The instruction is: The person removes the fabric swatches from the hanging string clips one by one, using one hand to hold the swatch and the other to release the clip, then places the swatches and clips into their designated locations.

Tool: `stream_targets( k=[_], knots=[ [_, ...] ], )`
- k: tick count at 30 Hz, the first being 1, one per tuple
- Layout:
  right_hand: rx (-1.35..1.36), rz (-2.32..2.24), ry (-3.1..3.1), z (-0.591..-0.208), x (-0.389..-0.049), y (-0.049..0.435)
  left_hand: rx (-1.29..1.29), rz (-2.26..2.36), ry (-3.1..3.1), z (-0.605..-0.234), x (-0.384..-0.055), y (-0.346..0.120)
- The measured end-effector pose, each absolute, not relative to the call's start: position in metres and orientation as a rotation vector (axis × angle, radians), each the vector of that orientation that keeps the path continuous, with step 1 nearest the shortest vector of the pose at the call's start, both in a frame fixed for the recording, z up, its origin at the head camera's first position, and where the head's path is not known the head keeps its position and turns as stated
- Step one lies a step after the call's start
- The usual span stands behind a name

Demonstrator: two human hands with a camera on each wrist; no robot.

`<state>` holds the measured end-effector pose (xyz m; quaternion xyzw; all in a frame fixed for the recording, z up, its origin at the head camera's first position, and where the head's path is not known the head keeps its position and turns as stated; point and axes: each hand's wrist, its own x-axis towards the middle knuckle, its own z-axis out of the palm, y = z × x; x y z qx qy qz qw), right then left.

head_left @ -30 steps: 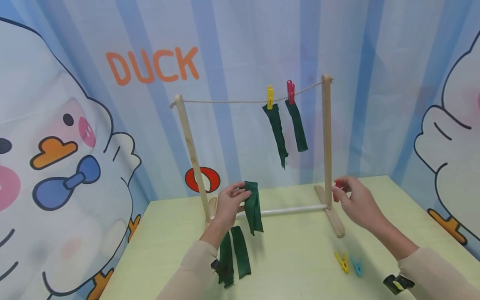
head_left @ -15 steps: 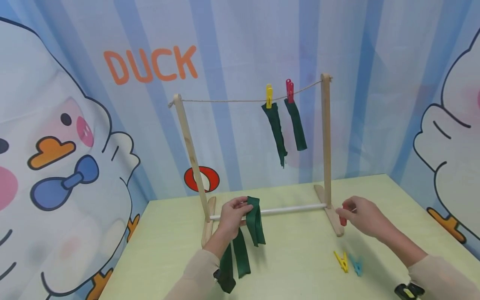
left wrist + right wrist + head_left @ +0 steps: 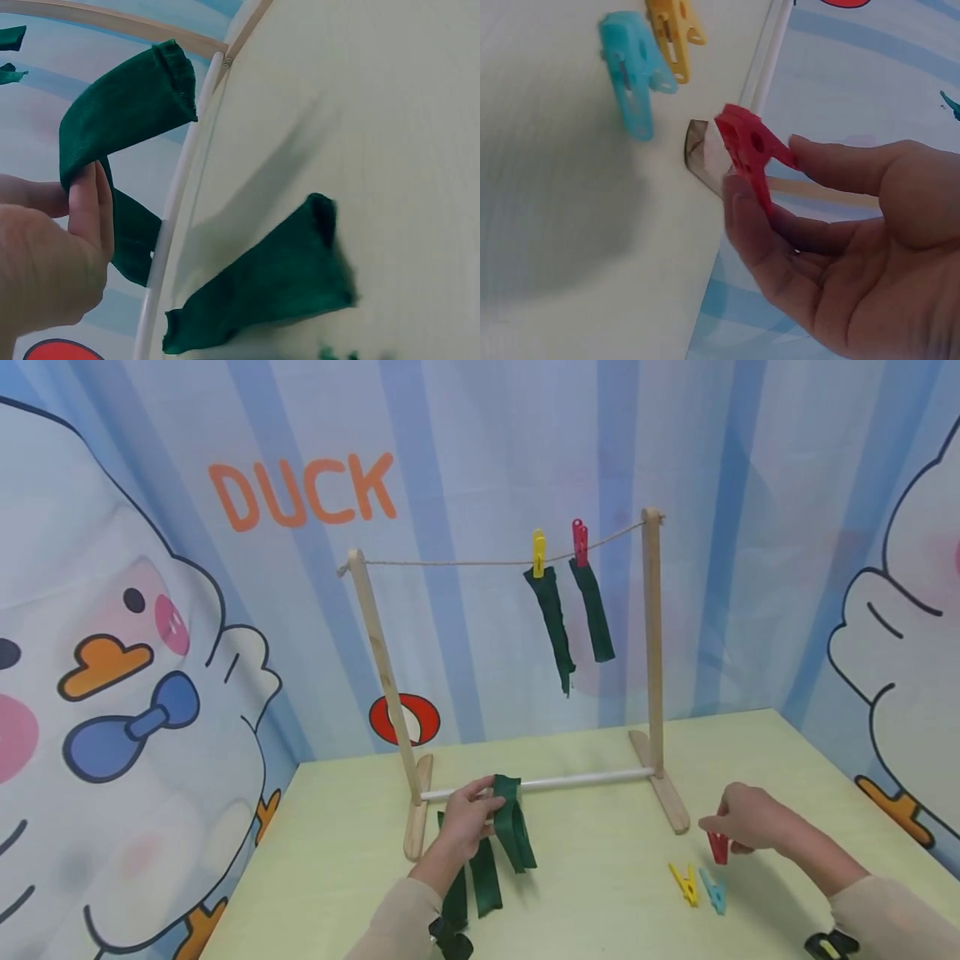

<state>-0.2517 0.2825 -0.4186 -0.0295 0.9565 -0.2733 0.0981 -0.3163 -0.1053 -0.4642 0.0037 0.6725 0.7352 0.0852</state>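
The green strip (image 3: 124,112) is pinched between the thumb and fingers of my left hand (image 3: 467,823), folded so both its tails hang down in front of the white bar (image 3: 592,780). It is dark, matte cloth, straight along the sides, with a slightly ragged end showing. My right hand (image 3: 757,818) holds a red clothespin (image 3: 742,142) up off the tabletop (image 3: 585,877), thumb on one leg and fingertips on the other; the legs spread in a V.

The yellow clothespin (image 3: 686,886) and the blue clothespin (image 3: 713,891) lie side by side just in front of the red one. By my left wrist, two more green strips (image 3: 486,877) lie on the table, one partly hidden by my arm.

Between my hands, pale yellow surface stretches from the bar towards me. The stand's right foot (image 3: 658,783) juts forward to the left of my right hand, and the left foot (image 3: 417,814) sits just beyond my left. The table's right edge slants past my right hand, and its back edge meets the striped curtain (image 3: 480,460). Above, bare string (image 3: 450,563) runs from the left post (image 3: 382,668) to the yellow peg (image 3: 538,553), which clips a hanging strip (image 3: 553,627).
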Motion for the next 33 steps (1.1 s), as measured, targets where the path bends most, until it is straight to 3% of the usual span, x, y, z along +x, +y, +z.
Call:
stream_targets(
  k=[13, 24, 33],
  knots=[
    [-0.029, -0.600, 2.670, -0.440, -0.252, 0.291, -0.147, 1.916, 2.195, -0.488, -0.301, -0.110],
    [0.005, -0.589, 2.641, -0.450, -0.250, 0.290, 0.004, 1.571, 2.409, -0.490, -0.294, -0.109],
    [0.028, -0.597, 2.620, -0.457, -0.252, 0.294, -0.071, 1.692, 2.117, -0.491, -0.295, -0.112]
  ],
)
